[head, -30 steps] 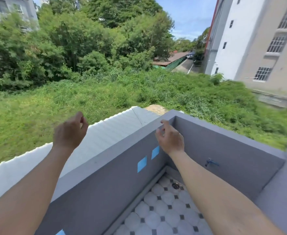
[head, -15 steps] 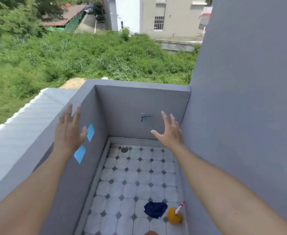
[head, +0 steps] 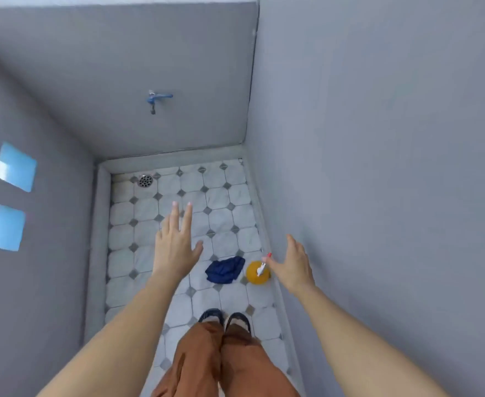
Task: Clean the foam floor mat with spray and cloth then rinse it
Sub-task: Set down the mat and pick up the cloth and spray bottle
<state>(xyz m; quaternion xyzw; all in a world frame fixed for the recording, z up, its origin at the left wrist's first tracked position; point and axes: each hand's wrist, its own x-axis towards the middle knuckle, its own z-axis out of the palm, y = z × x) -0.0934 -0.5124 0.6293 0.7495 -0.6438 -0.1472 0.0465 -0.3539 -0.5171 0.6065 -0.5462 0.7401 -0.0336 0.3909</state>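
Cloth point(head: 225, 269) lay crumpled at nine o'clock of the spray bottle point(head: 257, 272); left hand point(head: 175, 247) and right hand point(head: 294, 265) hovered empty, fingers spread.

Tiled floor point(head: 175, 184) with blue cloth point(head: 225, 269), yellow spray bottle point(head: 257, 275).

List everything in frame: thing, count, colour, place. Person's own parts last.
cloth: 1, dark blue, crumpled on the floor tiles beside the bottle
spray bottle: 1, yellow with white and red nozzle, on the floor by the right wall
tap: 1, blue, on the far wall
floor drain: 1, metal, far left corner of the floor
floor tiles: many, white with grey diamonds
walls: 3, grey, around the floor
glass blocks: 2, light blue, left wall
foam mat: none in view
trousers: brown
sandals: 2, dark
left hand: open, empty
right hand: open, empty, above the bottle
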